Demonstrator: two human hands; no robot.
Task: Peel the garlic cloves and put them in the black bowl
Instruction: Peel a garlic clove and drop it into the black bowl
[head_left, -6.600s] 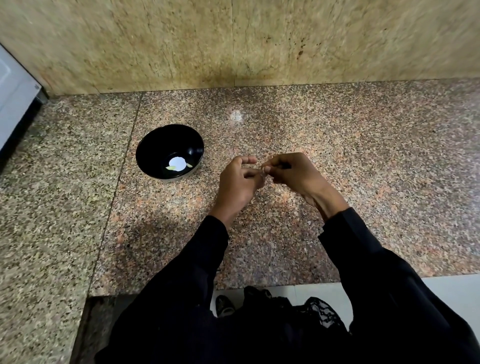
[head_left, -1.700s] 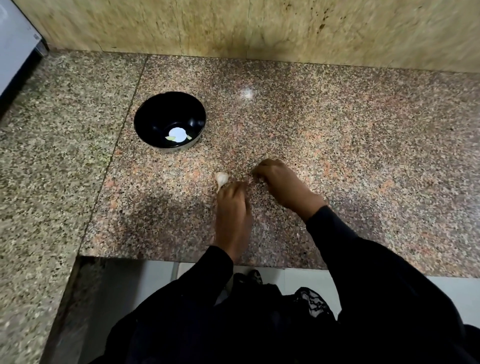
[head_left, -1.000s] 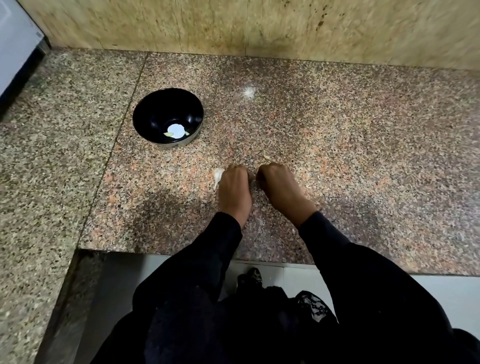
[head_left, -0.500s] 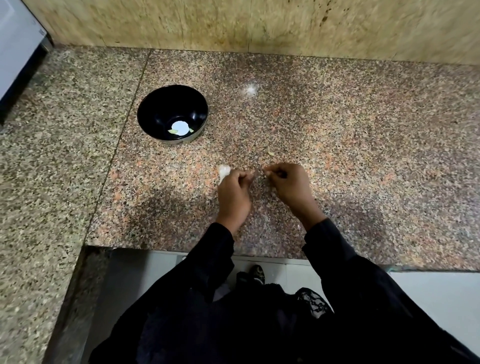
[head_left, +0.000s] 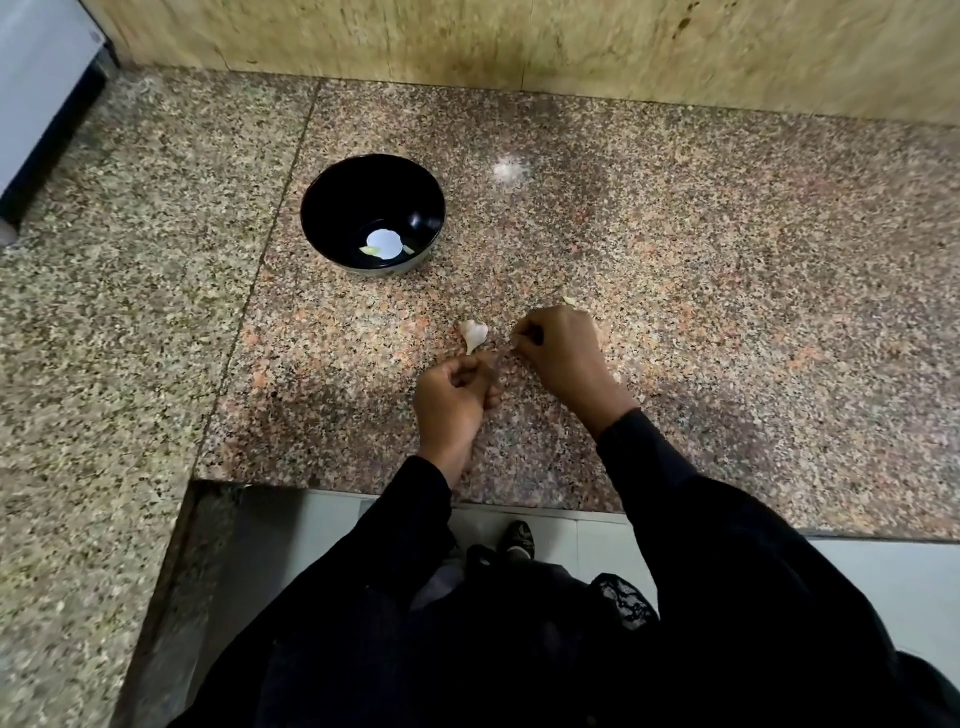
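- The black bowl (head_left: 373, 213) stands on the desk (head_left: 727, 260), well apart from both hands and to their far left; two small pale pieces lie in its bottom. A clove tossed rather than carried across could miss it or bounce off the rim.
- A pale garlic clove (head_left: 474, 334) lies loose on the desk just beyond the left hand (head_left: 454, 397). A careless knuckle could knock it away.
- The left hand has its fingers curled; what it holds, if anything, is hidden, so I cannot tell.
- The right hand (head_left: 563, 351) has its fingers pinched together at the tips, seemingly on a thin scrap of skin, too small to confirm. Dry skin may tear and leave bits stuck.
- A small pale scrap (head_left: 570, 300) lies beside the right hand; such litter could end up in the bowl.
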